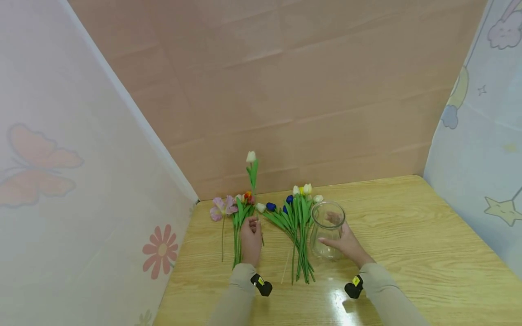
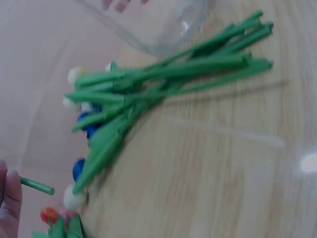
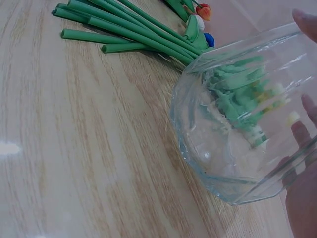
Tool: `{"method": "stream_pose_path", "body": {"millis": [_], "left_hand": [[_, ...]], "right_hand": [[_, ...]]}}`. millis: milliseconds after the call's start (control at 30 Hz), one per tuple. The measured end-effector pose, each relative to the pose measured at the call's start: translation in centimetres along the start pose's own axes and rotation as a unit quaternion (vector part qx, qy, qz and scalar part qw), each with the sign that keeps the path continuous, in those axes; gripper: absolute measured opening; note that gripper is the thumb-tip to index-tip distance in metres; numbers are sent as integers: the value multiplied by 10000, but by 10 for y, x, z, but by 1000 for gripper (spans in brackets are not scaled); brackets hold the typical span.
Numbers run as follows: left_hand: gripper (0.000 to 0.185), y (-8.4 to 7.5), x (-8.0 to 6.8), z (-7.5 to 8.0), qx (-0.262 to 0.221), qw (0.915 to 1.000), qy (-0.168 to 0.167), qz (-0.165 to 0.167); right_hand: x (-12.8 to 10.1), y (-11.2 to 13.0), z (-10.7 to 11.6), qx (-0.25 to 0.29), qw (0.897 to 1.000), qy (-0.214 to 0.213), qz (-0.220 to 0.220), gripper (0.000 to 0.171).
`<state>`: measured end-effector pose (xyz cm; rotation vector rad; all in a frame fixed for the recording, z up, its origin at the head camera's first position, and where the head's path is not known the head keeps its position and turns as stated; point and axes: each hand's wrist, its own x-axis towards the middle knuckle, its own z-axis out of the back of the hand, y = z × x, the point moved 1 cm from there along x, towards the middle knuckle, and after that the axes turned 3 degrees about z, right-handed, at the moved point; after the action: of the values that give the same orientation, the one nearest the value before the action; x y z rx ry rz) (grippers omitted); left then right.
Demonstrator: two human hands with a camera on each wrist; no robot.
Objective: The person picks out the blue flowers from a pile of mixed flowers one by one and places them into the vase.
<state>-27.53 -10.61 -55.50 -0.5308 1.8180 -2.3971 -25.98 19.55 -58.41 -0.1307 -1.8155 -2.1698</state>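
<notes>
My left hand [image 1: 251, 240] pinches the green stem of a white tulip [image 1: 251, 157], which stands upright above the table. The cut stem end [image 2: 37, 185] pokes out from the fingers in the left wrist view. With the thumb on the near side and fingers on the far side, my right hand [image 1: 350, 243] holds a clear glass vase [image 3: 218, 168]. No stems show inside the vase; the green and yellow in the right wrist view are seen through its glass. Beside it lies a pile of white, blue and yellow tulips [image 1: 302, 226], stems toward me.
Left of the left hand lie a lilac flower [image 1: 223, 209] and tulips with an orange bloom [image 1: 248, 196]. A thin pale stick [image 2: 228, 131] rests on the wooden table [image 1: 408, 235]. A pinkish backdrop [image 1: 306, 99] stands behind, with printed sheets [image 1: 102, 158] at both sides.
</notes>
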Motion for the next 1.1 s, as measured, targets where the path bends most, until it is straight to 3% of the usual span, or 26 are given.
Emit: {"method": "stream_pose_path", "body": {"millis": [133,267,467,600,700,1000,1100], "left_hand": [[15,15,1,15,523,9981,19,315],[17,25,-1,26,1478,9878,329,372],[31,31,-4,31,2896,9548,664,-69],[34,31,-6,31,3649,9283,663,-272],[30,28,-6,30,3919,9173,656,-256],[20,31,-3,31,4330,8981,723,-248],[14,27,-2,28,4563,8865,728,-243]], "right_hand": [[-1,2,-1,34,10000,-28,22,86],[-1,1,-1,-6,10000,-51,31,87],[0,-1,0,-80,10000,-42,41,87],[0,-1,0,-95,9999,-44,74,86],[0,-1,-1,-87,9999,-56,78,87],[0,-3,0,-135,9997,5,-192,90],[0,-1,0,-158,9997,-7,-192,90]]}}
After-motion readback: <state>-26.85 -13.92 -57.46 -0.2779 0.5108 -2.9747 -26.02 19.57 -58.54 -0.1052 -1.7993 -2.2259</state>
